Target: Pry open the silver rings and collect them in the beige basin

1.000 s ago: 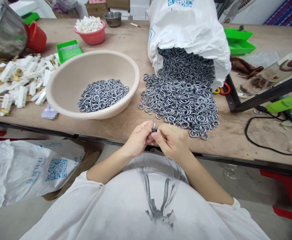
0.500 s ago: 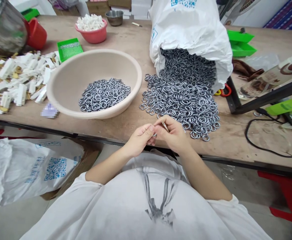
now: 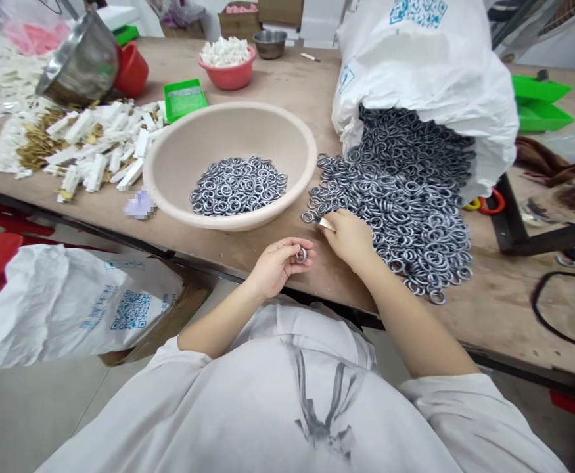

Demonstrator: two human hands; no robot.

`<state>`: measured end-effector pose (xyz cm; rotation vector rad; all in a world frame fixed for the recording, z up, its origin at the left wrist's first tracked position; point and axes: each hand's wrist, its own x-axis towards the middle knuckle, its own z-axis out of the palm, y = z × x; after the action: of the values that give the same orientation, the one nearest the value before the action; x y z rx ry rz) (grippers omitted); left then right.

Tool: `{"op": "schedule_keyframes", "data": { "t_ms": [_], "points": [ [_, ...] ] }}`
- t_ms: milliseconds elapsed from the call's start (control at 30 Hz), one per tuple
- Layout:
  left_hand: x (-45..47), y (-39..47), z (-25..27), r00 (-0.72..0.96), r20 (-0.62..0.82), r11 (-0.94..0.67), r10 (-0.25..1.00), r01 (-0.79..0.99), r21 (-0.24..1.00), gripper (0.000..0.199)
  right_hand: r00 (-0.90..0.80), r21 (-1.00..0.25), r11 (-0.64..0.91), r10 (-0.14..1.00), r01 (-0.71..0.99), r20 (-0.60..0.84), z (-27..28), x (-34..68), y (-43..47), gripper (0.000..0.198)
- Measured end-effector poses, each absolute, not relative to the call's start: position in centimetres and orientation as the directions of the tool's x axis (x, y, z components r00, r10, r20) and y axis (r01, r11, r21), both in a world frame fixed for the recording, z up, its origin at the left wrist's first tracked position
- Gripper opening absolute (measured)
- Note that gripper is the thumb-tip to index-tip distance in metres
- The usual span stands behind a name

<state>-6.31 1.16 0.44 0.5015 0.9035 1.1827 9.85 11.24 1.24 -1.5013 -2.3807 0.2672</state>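
Observation:
Between the thumb and fingers of my left hand [image 3: 278, 264] is a grey metal ring [image 3: 301, 254], held just in front of the table's near edge. My right hand [image 3: 349, 238] is closed round a small pale flat tool [image 3: 327, 225] with a dark end; its exact kind is hidden by the fingers. That hand is at the left edge of a heap of loose grey rings [image 3: 405, 210], which spills from a white sack [image 3: 425, 72] lying on its side. To the left, a large beige basin [image 3: 169, 190] has many similar rings [image 3: 240, 187] in its bottom.
White plastic pieces with brass-coloured parts [image 3: 94, 144] cover the table's left side. Behind the basin are a green tray [image 3: 169, 108] and a red bowl [image 3: 228, 77] of white pieces. A black metal frame [image 3: 514, 230] and a cable [image 3: 538, 302] are at right.
My hands have come apart. The right one has moved to the ring heap with the pale tool, while the left one keeps a ring, now plainly visible. The camera view has turned left.

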Motion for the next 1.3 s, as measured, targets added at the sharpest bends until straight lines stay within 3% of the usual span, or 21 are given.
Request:
{"op": "schedule_keyframes", "data": {
  "t_ms": [67, 133, 233, 333, 467, 633, 767, 1000, 1133, 1300],
  "points": [
    [-6.1, 1.4, 0.5, 0.103, -0.352, 0.341, 0.93, -0.598, 0.726, 0.028, -0.338, -0.572, 0.392, 0.919, 0.72, 0.205, 1.8, 10.5, 10.3, 0.018],
    [-5.4, 1.6, 0.5, 0.078, -0.311, 0.293, 0.947, -0.6, 0.744, 0.032, -0.31, -0.84, 0.29, 0.938, 0.459, 0.154, 2.4, 11.1, 8.6, 0.026],
    [-4.1, 1.5, 0.7, 0.087, -0.203, 0.217, 0.975, -0.562, 0.798, 0.04, -0.394, -0.986, 0.105, 0.918, 0.129, 0.046, 2.8, 11.2, 5.7, 0.032],
    [-3.0, 1.4, 1.1, 0.209, -0.181, 0.266, 0.961, -0.513, 0.816, 0.049, -0.35, -0.995, 0.102, 0.932, 0.013, 0.091, 2.4, 10.9, 3.9, 0.034],
    [-2.5, 1.1, 1.8, 0.312, -0.231, 0.364, 0.922, -0.489, 0.793, 0.055, -0.192, -0.986, 0.162, 0.97, 0.035, 0.153, 1.3, 10.5, 3.2, 0.037],
    [-2.4, 0.8, 2.5, 0.291, -0.241, 0.361, 0.926, -0.494, 0.791, 0.051, -0.252, -0.993, 0.085, 0.962, -0.078, 0.102, 1.2, 10.8, 3.1, 0.049],
    [-2.1, 0.7, 2.3, 0.22, -0.188, 0.274, 0.957, -0.475, 0.837, 0.05, -0.198, -0.988, 0.148, 0.968, -0.038, 0.153, 1.5, 11.1, 2.7, 0.046],
    [-1.7, 0.1, 2.8, 0.292, -0.218, 0.341, 0.931, -0.487, 0.804, 0.052, -0.2, -0.991, 0.131, 0.971, -0.008, 0.13, 1.6, 11.1, 2.7, 0.048],
    [-2.0, 0.0, 3.0, 0.317, -0.234, 0.374, 0.919, -0.513, 0.772, 0.05, -0.181, -0.935, 0.302, 0.946, 0.185, 0.269, 2.4, 12.0, 2.4, 0.051],
    [-2.2, 0.0, 2.8, 0.278, -0.279, 0.392, 0.919, -0.567, 0.725, 0.049, -0.368, -0.651, 0.565, 0.825, 0.507, 0.43, 3.6, 12.5, 1.2, 0.042]
  ]
}}
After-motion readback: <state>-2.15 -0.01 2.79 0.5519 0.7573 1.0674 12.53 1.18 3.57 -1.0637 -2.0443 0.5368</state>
